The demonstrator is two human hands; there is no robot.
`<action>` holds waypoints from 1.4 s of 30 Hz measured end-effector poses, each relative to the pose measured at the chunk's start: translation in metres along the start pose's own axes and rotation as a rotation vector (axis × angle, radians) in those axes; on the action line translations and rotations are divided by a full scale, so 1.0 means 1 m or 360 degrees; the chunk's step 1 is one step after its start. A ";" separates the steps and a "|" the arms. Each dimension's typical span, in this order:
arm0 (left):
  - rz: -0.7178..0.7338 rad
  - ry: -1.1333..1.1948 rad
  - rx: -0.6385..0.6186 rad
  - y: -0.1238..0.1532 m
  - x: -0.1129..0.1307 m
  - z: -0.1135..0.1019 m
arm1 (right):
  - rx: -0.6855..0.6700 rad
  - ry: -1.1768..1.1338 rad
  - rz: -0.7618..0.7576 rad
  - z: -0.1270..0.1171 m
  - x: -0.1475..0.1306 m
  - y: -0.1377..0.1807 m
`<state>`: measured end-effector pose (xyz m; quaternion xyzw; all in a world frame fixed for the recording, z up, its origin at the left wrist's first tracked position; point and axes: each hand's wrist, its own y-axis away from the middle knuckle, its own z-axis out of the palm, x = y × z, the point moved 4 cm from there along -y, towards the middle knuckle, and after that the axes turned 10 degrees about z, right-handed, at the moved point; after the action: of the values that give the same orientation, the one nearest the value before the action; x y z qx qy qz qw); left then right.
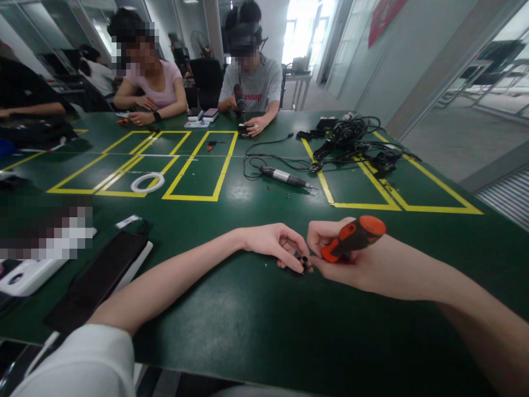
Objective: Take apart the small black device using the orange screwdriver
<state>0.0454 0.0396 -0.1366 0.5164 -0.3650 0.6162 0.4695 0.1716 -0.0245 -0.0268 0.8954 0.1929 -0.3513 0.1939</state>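
Note:
My right hand (347,262) is closed round a screwdriver with an orange and dark grey handle (351,240). The handle leans up to the right; its shaft and tip are hidden by my fingers. My left hand (281,245) is closed, thumb and fingers pinching a small black part (304,260) low over the green table. Most of that part is covered by my fingers, so its kind does not show. The fingertips of both hands nearly meet at it.
Beyond my hands lies a corded electric screwdriver (285,177). A heap of black cables (349,138) is at the back right. A white tape roll (147,182) rests on yellow-marked table (192,197). At left is a black pouch (99,275). Co-workers sit opposite.

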 end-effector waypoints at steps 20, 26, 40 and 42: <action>-0.0035 0.0079 0.0030 -0.002 -0.002 0.003 | -0.0127 -0.0031 -0.0155 -0.002 0.000 0.002; -0.0024 0.0070 0.0024 -0.001 -0.006 0.001 | -0.0035 0.0077 -0.0209 0.001 -0.001 -0.003; -0.0056 0.0062 0.0029 0.002 -0.005 0.003 | -0.0105 -0.0081 -0.0162 0.001 0.000 -0.004; -0.0028 0.0067 0.0006 0.002 -0.004 0.004 | -0.0116 -0.0096 -0.0128 0.000 0.001 -0.004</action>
<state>0.0449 0.0348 -0.1400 0.5074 -0.3492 0.6234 0.4816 0.1701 -0.0205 -0.0283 0.8683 0.2354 -0.3782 0.2180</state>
